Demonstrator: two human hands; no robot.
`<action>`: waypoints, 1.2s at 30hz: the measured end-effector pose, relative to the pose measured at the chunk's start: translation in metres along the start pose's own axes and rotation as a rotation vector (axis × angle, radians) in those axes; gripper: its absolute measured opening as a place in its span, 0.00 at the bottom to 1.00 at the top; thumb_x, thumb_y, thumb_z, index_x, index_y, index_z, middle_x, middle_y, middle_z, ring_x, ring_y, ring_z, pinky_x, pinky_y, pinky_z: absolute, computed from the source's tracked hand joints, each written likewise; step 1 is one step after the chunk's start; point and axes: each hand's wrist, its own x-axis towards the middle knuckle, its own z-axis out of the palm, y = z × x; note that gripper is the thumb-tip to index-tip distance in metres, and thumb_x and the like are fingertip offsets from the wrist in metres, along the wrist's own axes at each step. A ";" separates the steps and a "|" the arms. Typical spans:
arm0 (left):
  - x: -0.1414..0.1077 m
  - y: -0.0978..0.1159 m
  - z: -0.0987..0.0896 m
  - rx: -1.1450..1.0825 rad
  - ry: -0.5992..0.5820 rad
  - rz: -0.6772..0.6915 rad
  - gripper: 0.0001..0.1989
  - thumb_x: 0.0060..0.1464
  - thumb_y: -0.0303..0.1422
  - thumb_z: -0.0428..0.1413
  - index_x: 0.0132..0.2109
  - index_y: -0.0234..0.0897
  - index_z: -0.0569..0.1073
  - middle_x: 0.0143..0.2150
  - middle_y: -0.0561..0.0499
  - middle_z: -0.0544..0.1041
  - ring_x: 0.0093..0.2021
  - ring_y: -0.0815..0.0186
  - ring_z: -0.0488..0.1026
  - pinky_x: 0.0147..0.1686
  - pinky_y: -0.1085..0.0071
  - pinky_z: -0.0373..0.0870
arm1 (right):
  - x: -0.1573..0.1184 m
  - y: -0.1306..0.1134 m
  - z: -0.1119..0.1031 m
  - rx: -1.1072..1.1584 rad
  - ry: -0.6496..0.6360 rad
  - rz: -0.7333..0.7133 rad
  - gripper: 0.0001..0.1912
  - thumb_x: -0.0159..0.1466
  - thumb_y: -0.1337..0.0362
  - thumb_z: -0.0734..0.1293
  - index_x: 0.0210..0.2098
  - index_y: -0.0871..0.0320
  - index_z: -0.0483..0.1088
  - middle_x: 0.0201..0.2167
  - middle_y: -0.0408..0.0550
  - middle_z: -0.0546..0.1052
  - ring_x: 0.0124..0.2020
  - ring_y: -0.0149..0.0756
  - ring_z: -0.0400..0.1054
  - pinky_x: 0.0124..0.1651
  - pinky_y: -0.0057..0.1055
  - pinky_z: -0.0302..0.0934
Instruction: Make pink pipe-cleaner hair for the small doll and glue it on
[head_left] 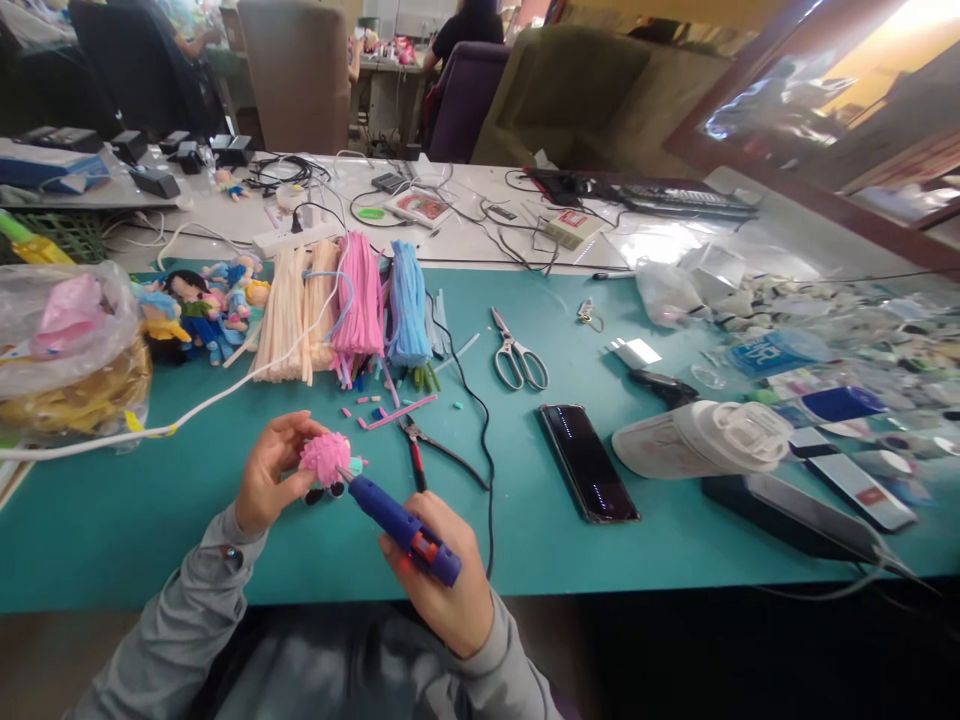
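Between the thumb and fingers of my left hand (pixel 271 473) is a small fluffy pink figure (pixel 325 458) with dark round parts at its underside and a bit of turquoise at its right. My right hand (pixel 448 580) is wrapped round a dark blue glue gun (pixel 394 518), which points up and to the left. Its metal tip is at the right side of the pink figure; whether they touch is hard to tell. Red-handled pliers (pixel 418 460) lie open on the green mat (pixel 315 575), just beyond the gun.
Bundles of cream, pink (pixel 361 295) and blue stems lie beyond my hands, small dolls (pixel 199 310) to their left. Scissors (pixel 516 355), a phone (pixel 589 462) and a white cup (pixel 697 438) are to the right. A black cable (pixel 480 400) runs past the pliers.
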 end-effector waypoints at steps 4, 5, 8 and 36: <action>0.002 -0.001 0.002 -0.051 0.047 -0.018 0.23 0.47 0.30 0.64 0.52 0.41 0.70 0.40 0.48 0.79 0.40 0.61 0.78 0.38 0.66 0.76 | 0.000 0.003 -0.002 0.081 -0.001 0.035 0.04 0.60 0.66 0.65 0.29 0.56 0.65 0.24 0.43 0.69 0.26 0.34 0.64 0.29 0.31 0.58; 0.003 -0.001 0.002 -0.056 0.066 -0.028 0.23 0.47 0.30 0.65 0.51 0.41 0.71 0.40 0.47 0.79 0.40 0.61 0.78 0.38 0.66 0.76 | 0.000 0.005 -0.004 0.113 0.006 0.056 0.03 0.60 0.65 0.65 0.30 0.56 0.66 0.25 0.44 0.70 0.26 0.34 0.64 0.29 0.31 0.59; 0.004 -0.003 0.002 -0.056 0.113 -0.072 0.23 0.45 0.31 0.66 0.50 0.40 0.72 0.43 0.45 0.79 0.42 0.59 0.78 0.39 0.65 0.75 | 0.002 0.015 -0.019 0.168 0.072 0.122 0.03 0.60 0.64 0.64 0.32 0.56 0.67 0.26 0.44 0.70 0.26 0.35 0.64 0.29 0.31 0.59; -0.043 0.008 -0.010 -0.188 0.495 -0.122 0.10 0.44 0.35 0.64 0.37 0.45 0.78 0.41 0.50 0.80 0.42 0.54 0.80 0.31 0.63 0.77 | 0.011 0.094 -0.047 -0.329 0.694 -0.158 0.08 0.61 0.63 0.66 0.40 0.57 0.72 0.35 0.49 0.74 0.36 0.39 0.71 0.41 0.40 0.69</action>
